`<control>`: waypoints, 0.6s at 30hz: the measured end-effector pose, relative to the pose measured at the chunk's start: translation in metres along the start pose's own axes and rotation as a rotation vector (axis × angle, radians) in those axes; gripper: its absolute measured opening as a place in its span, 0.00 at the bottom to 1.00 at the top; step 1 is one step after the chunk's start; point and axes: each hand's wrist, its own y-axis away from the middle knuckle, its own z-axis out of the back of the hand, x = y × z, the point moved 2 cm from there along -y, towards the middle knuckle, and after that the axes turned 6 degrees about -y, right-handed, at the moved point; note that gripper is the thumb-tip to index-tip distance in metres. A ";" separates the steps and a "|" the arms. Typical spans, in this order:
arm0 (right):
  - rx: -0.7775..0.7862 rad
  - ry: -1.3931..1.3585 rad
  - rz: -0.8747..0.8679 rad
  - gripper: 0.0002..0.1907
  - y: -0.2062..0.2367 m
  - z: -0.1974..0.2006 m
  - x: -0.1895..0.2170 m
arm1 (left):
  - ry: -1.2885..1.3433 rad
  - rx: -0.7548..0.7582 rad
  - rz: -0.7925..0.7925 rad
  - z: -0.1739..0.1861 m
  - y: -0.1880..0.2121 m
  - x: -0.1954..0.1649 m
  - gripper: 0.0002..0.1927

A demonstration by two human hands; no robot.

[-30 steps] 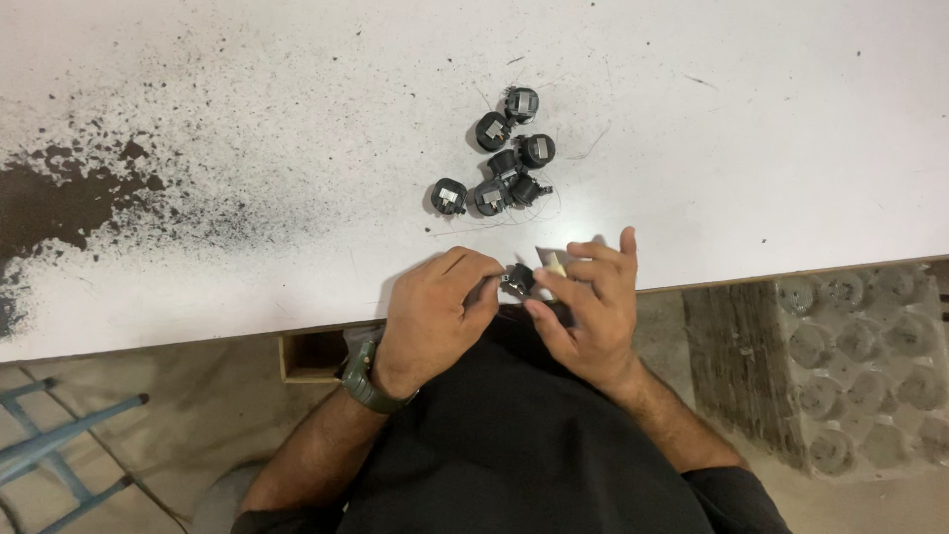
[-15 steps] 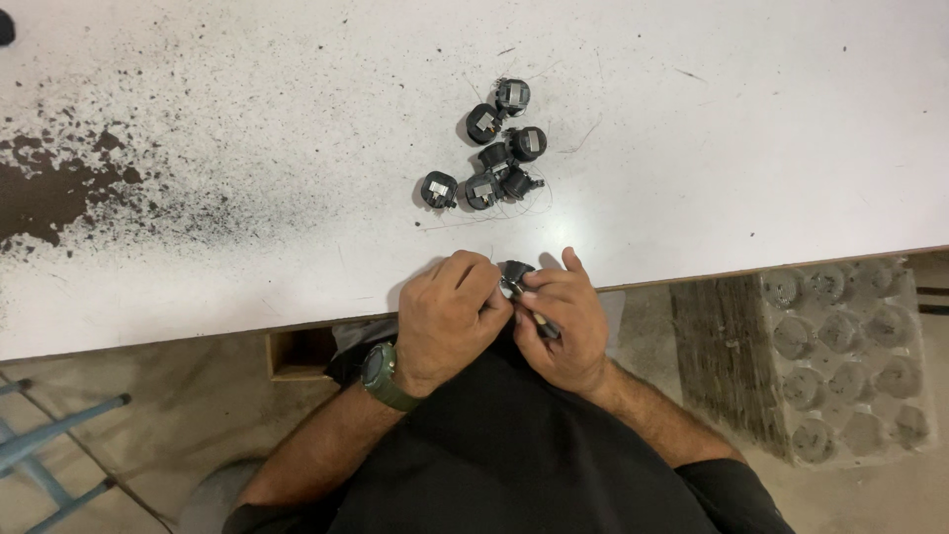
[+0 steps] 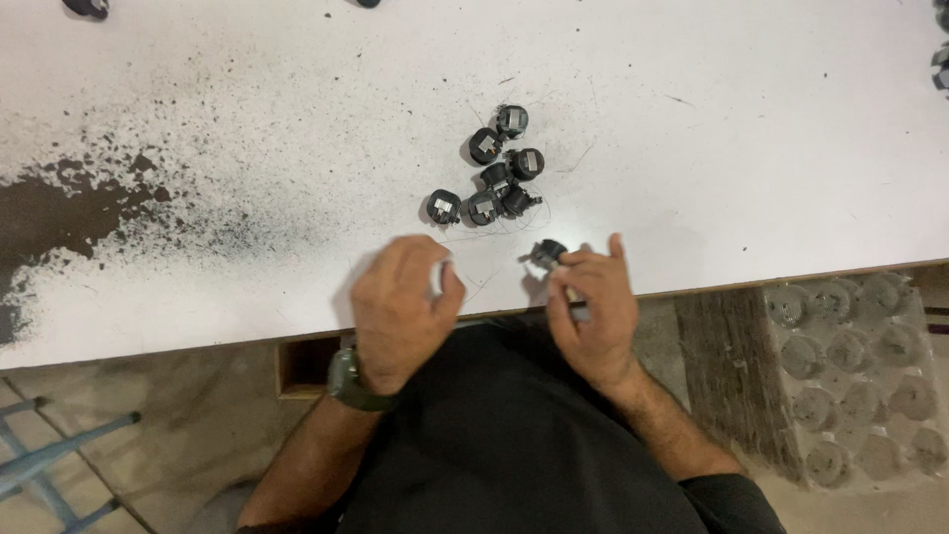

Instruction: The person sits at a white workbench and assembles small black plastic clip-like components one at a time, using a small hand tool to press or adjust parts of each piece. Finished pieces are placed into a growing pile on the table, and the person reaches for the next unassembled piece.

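So the right hand [image 3: 593, 307] pinches a small black part [image 3: 547, 253] at the desk's [image 3: 741, 148] near edge, while the left hand [image 3: 400, 302] is curled loosely, holding nothing.

The right hand [image 3: 593, 311] holds a small black part [image 3: 547, 253] at the edge of the white surface [image 3: 692, 148]. The left hand [image 3: 400, 307] is curled just beside, near seven similar black parts [image 3: 489, 178].

You have a white table [image 3: 692, 119] in front of you. Dark dust [image 3: 59, 213] is spread near its left edge. More small black parts sit at the far left corner [image 3: 84, 6] and the far right corner [image 3: 940, 59]. Beside the near right edge is a grey tray with round cups [image 3: 850, 376]. A blue metal frame [image 3: 44, 465] stands below the near left corner.
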 end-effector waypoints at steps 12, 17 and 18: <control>-0.124 -0.129 -0.126 0.12 0.004 0.009 -0.016 | -0.377 0.410 0.122 -0.012 -0.040 0.011 0.19; -0.028 -0.054 -0.091 0.15 0.003 0.014 -0.011 | -0.213 0.207 -0.053 -0.013 -0.004 -0.019 0.18; 0.001 -0.032 -0.082 0.17 0.001 0.012 -0.008 | -0.160 0.232 -0.055 -0.014 0.002 -0.021 0.19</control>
